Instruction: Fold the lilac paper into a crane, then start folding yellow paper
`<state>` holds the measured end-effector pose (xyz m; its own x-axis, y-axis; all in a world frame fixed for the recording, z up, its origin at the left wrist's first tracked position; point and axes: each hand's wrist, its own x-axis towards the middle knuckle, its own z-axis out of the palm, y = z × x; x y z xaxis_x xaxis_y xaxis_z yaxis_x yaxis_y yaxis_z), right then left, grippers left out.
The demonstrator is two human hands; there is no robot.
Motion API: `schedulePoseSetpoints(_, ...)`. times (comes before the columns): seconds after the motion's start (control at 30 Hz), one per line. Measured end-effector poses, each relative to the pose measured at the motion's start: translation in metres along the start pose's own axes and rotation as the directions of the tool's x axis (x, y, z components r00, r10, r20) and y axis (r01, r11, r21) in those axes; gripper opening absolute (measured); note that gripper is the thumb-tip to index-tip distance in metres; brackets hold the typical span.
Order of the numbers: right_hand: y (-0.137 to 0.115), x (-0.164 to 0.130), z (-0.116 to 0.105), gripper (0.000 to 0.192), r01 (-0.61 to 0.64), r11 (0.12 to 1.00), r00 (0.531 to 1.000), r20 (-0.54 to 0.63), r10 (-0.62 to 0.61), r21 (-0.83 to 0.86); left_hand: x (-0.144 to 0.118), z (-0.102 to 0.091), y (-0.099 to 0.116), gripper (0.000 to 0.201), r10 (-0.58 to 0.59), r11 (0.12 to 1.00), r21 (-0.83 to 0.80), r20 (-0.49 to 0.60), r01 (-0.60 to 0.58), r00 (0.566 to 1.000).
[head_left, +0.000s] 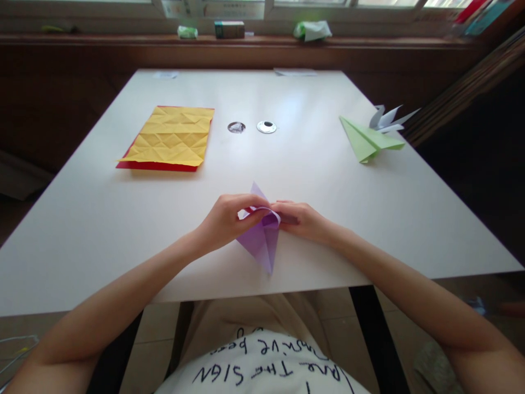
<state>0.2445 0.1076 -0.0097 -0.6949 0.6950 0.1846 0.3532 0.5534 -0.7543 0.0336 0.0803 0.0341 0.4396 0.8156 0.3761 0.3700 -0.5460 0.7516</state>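
Observation:
A partly folded purple paper [262, 238] lies on the white table [307, 175] near its front edge, one point aimed at me and one away. My left hand [225, 219] pinches a curled flap of it from the left, thumb and fingers closed on the paper. From the right, my right hand [301, 218] presses flat on the fold with its fingertips on the same flap. Both hands meet at the middle of the paper.
A creased yellow sheet [174, 134] rests on a red sheet [158, 165] at the left. A folded green paper figure [367, 141] and a white one [388, 119] sit at the right. Two round table holes [266, 127] lie mid-table. Small packets line the window sill [229, 29].

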Motion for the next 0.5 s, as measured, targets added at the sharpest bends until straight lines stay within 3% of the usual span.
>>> schedulePoseSetpoints(0.23,0.001,-0.003,0.003,0.023,0.033,0.997,0.993,-0.111,-0.041,-0.074,-0.001,0.002,-0.003,0.010,-0.002,1.000,-0.013,-0.006,0.002,1.000)
schedulePoseSetpoints(0.33,-0.003,-0.004,0.005,0.021,-0.010,1.000,0.993,-0.122,0.006,-0.030,-0.003,0.006,-0.007,0.006,-0.038,0.999,-0.036,-0.075,0.035,0.996)
schedulePoseSetpoints(0.5,-0.010,-0.002,0.008,0.015,-0.131,0.990,0.978,-0.157,0.137,0.051,-0.005,0.011,-0.011,0.019,-0.123,0.988,-0.117,-0.176,0.103,0.977)
